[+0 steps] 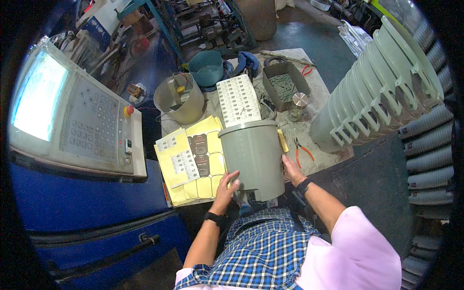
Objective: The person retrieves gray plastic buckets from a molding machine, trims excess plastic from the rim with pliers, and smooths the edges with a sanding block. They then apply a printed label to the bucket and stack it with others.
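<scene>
A grey plastic bucket point(253, 159) with a rim at its far end and a notch at its near edge is held between my two hands, close to my body. On its left side, near the bottom, my left hand point(224, 194) presses with the thumb and fingers. My right hand point(291, 170) grips the right side, its fingers partly hidden behind the wall. Left of the bucket lie yellow sticker sheets point(212, 188) with smaller white label sheets point(181, 162) on top. Beyond it rests a white block covered in small labels point(238, 96).
A tall leaning stack of grey buckets point(377, 92) stands at right. On the table are orange-handled pliers point(304, 153), a bin of grey small parts point(282, 84), a glass jar point(296, 113), a translucent tub point(181, 104) and a teal basin point(205, 67). A machine control panel point(92, 116) borders the left.
</scene>
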Available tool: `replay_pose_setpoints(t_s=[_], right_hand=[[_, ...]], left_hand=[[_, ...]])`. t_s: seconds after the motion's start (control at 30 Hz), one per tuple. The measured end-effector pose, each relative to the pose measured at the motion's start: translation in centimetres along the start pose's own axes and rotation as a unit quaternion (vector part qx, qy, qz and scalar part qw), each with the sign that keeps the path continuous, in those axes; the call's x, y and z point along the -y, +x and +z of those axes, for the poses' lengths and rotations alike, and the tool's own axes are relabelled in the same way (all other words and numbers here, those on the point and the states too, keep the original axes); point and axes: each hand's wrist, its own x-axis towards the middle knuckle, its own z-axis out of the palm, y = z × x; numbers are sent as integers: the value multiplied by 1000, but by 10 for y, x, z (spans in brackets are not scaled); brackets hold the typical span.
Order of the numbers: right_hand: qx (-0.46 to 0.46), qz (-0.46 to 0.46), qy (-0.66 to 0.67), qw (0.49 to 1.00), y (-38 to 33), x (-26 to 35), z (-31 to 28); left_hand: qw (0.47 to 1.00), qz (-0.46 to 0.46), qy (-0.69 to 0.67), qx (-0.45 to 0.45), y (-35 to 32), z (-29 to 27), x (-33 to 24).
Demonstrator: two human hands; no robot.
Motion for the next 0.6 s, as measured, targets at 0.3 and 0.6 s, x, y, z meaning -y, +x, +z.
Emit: replay_pose_setpoints(t_s=[0.3, 0.6], right_hand=[[10, 47, 89, 995, 17, -24, 3], [-50, -50, -120, 990, 66, -40, 10]], left_hand=[[996, 82, -38, 10, -15, 25, -20], [994, 93, 53, -19, -21, 16, -9]])
